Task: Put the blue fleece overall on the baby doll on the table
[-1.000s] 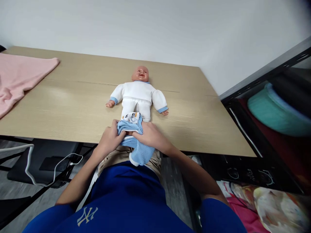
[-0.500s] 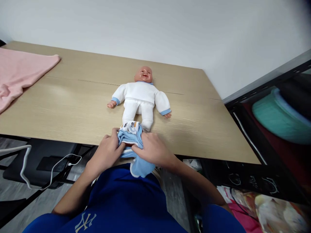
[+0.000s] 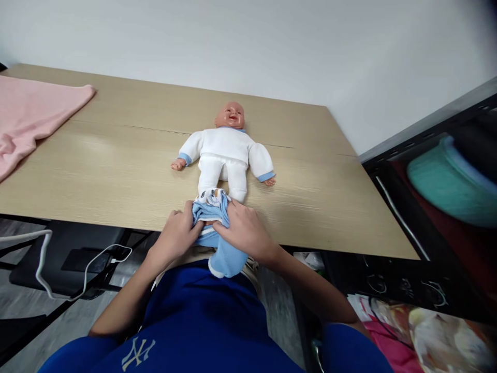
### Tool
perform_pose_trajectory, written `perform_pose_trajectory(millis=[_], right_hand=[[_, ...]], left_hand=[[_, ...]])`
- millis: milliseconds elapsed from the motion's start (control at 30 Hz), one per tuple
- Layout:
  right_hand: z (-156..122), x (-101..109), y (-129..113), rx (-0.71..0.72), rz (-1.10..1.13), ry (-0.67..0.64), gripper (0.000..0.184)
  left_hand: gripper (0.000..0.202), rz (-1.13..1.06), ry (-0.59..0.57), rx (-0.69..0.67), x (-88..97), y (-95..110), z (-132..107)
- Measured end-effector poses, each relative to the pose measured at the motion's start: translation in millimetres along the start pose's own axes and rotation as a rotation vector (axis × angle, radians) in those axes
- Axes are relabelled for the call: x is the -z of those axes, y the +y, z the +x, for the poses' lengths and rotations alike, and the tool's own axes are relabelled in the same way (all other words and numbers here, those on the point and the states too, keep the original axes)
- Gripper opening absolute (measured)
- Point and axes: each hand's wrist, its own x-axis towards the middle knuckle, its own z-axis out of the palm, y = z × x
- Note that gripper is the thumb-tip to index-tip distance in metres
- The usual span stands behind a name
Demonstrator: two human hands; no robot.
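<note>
A baby doll [image 3: 224, 142] in a white top with blue cuffs and white leggings lies on its back, feet toward me. Light-blue baby pants [image 3: 229, 257] with white trim and a printed white part are bunched at the doll's lower legs, covering its feet. My left hand [image 3: 179, 230] pinches the left side of the opening between thumb and fingers. On the other side, my right hand [image 3: 248, 230] grips the opening's edge the same way. One pant leg hangs down past the table edge. A skin-coloured patch shows between my thumbs; I cannot tell what it is.
The doll lies on a wooden table [image 3: 310, 207] against a white wall. A pink blanket [image 3: 39, 103] lies at the far left. Below the left edge are a black chair [image 3: 70, 259] and a white cable [image 3: 41, 259]. At right, a black shelf holds a green basin [image 3: 446, 181].
Both hands and the pants have moved slightly forward and up the doll's lower legs. The hold on the fabric stays the same.
</note>
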Motion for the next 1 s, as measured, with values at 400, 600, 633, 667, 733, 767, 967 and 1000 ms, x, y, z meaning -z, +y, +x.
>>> perform_pose_trajectory(millis=[400,600,633,667,733,767,967,1000], right_hand=[[21.8,-5.0,13.8,-0.061,-0.056,0.094,0.036],[17.4,-7.6,18.7,-0.045,-0.033,0.081,0.036],[16.8,-7.5,18.4,-0.037,-0.029,0.072,0.037],[16.2,-7.1,17.8,-0.028,-0.027,0.059,0.037],[15.4,-5.9,16.6,-0.007,-0.022,0.026,0.035],[15.0,-5.2,16.3,0.005,-0.02,0.012,0.034],[17.7,-7.8,26.9,0.085,0.043,0.031,0.039],[19.7,-9.3,30.6,0.106,0.076,0.049,0.043]], left_hand=[[0.025,-0.122,0.061,-0.028,-5.0,-3.8,36.3],[0.034,-0.176,0.167,-0.154,-10.0,-12.5,36.2],[0.036,-0.147,0.166,-0.177,-11.2,-14.6,35.0],[0.037,-0.119,0.155,-0.199,-12.4,-16.7,33.5],[0.041,-0.087,0.122,-0.232,-15.0,-20.6,30.9],[0.043,-0.091,0.109,-0.245,-16.6,-22.3,29.9],[0.052,-0.34,0.142,-0.223,-24.2,-27.9,31.2],[0.055,-0.396,0.152,-0.223,-24.4,-28.1,31.8]])
